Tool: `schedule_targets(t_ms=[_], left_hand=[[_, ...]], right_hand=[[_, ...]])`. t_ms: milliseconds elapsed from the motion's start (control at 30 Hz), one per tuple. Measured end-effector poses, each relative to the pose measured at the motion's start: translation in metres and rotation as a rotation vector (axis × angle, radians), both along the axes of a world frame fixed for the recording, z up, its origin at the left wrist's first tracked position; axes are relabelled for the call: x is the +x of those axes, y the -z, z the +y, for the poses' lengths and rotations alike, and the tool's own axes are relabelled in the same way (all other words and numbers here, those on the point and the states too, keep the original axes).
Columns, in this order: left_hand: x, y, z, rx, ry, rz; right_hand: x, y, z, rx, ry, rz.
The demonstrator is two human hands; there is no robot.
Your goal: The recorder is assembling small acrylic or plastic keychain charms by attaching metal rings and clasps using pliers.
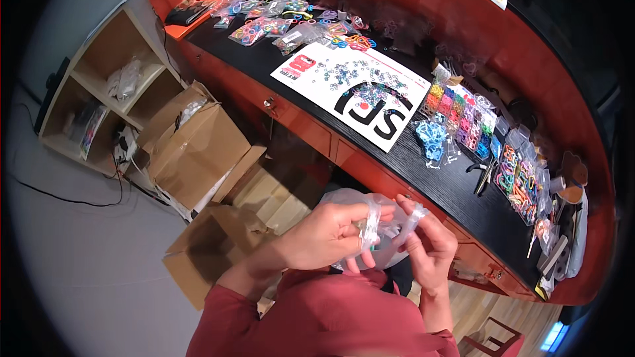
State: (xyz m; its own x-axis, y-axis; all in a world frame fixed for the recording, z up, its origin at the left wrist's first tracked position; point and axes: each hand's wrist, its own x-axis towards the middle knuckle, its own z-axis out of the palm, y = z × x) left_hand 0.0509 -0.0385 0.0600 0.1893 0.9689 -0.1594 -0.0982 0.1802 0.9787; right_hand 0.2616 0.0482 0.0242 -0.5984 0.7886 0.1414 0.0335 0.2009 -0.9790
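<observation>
In front of my red-sleeved body, both hands hold a clear plastic bag (411, 220) above the desk's near edge. My left hand (324, 233) has its fingers curled at the bag's gathered left rim. On the other side, my right hand (431, 243) pinches the folded right rim between thumb and fingers. The bag's mouth is spread between the two hands. Something small and greenish shows near my left fingers, too unclear to name.
A white printed sheet (301, 78) bearing many small beads lies on the black desk (423, 182). Bagged colourful bands (261, 30), a sorting box (453, 109) and pliers (485, 178) sit around it. Cardboard boxes (198, 149) and a shelf (99, 59) stand left.
</observation>
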Motion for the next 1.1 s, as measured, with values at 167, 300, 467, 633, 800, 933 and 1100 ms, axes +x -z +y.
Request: schedule_targets(t_ms=[167, 300, 467, 633, 800, 933, 1100], left_hand=[[0.001, 0.020, -0.005, -0.038, -0.063, -0.240], [-0.013, 0.009, -0.013, -0.101, -0.157, -0.249], [-0.037, 0.001, -0.032, -0.060, -0.443, -0.278], [-0.049, 0.002, -0.059, 0.077, -0.512, -0.171], [-0.061, -0.004, -0.070, 0.087, -0.563, -0.079], [-0.078, -0.005, -0.077, 0.033, -0.677, -0.089], [-0.105, -0.004, -0.085, 0.037, -0.777, -0.046]], right_hand=[[-0.032, -0.010, 0.004, 0.528, -0.077, -0.031], [-0.043, -0.011, 0.006, 0.615, -0.160, -0.186], [-0.045, -0.001, 0.010, 0.515, -0.139, -0.132], [-0.036, 0.014, 0.015, 0.086, -0.184, -0.013], [-0.042, 0.022, 0.037, -0.048, 0.127, 0.039], [-0.026, 0.061, 0.073, 0.492, 0.334, -0.291], [-0.021, 0.083, 0.084, 0.669, 0.406, -0.369]])
